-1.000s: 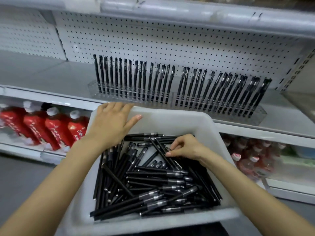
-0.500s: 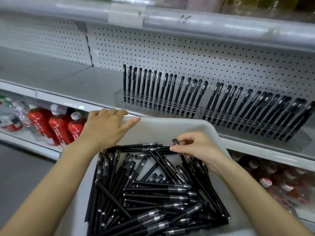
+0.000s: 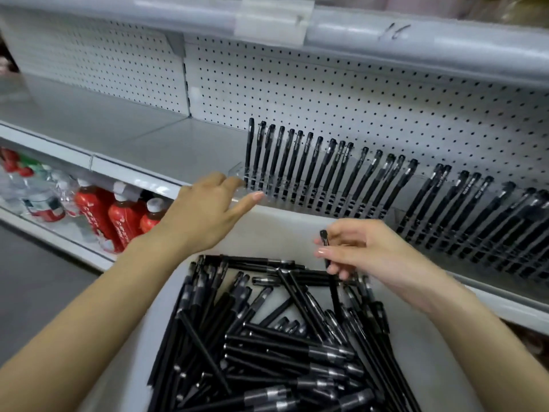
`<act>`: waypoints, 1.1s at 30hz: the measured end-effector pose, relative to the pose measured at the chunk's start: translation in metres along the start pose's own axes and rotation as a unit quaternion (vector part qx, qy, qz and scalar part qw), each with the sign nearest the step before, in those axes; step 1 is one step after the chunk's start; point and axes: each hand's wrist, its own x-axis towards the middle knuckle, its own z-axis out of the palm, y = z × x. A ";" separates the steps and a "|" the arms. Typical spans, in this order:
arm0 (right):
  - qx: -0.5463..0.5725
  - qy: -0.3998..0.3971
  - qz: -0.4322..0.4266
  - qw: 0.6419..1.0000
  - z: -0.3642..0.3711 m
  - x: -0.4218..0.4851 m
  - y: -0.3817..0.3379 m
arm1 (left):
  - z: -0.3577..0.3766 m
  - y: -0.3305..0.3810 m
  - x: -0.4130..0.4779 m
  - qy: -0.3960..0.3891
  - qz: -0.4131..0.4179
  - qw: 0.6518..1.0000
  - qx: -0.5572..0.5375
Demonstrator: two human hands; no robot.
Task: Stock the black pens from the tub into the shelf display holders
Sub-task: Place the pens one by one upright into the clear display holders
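With rows of pens (image 3: 326, 171) standing in the holders (image 3: 236, 171) and a big heap (image 3: 267, 337) left in the tub (image 3: 285, 224), the job looked perhaps half done, the right hand (image 3: 371, 257) pinching one pen (image 3: 323, 237) above the heap, the left hand (image 3: 205, 215), fingers loose, apparently resting on the tub's rim.

Store shelving, grey metal.
- Back panel: white pegboard (image 3: 326, 93) in two sections, joined at an upright seam.
- Middle shelf (image 3: 142, 144): flat grey board with a pale front rail.
- Upper shelf edge (image 3: 430, 46): rounded grey rail carrying a clear label holder (image 3: 273, 20).
- Lower tier: red-labelled bottles (image 3: 95, 212) with white caps, beside clear bottles (image 3: 38, 194).
- Floor (image 3: 35, 292): dark grey, at left.
- Light: even, diffuse.
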 end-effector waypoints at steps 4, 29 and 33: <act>-0.083 0.045 -0.078 0.992 -0.008 0.019 -0.036 | -0.002 0.002 0.005 0.031 -0.044 0.999 0.008; -0.110 0.290 -0.296 0.903 0.041 0.179 -0.097 | 0.016 -0.032 0.033 -0.092 -0.110 0.986 -0.087; -0.162 0.285 -0.282 0.902 0.045 0.188 -0.095 | 0.018 -0.033 0.035 -0.093 -0.108 0.986 -0.085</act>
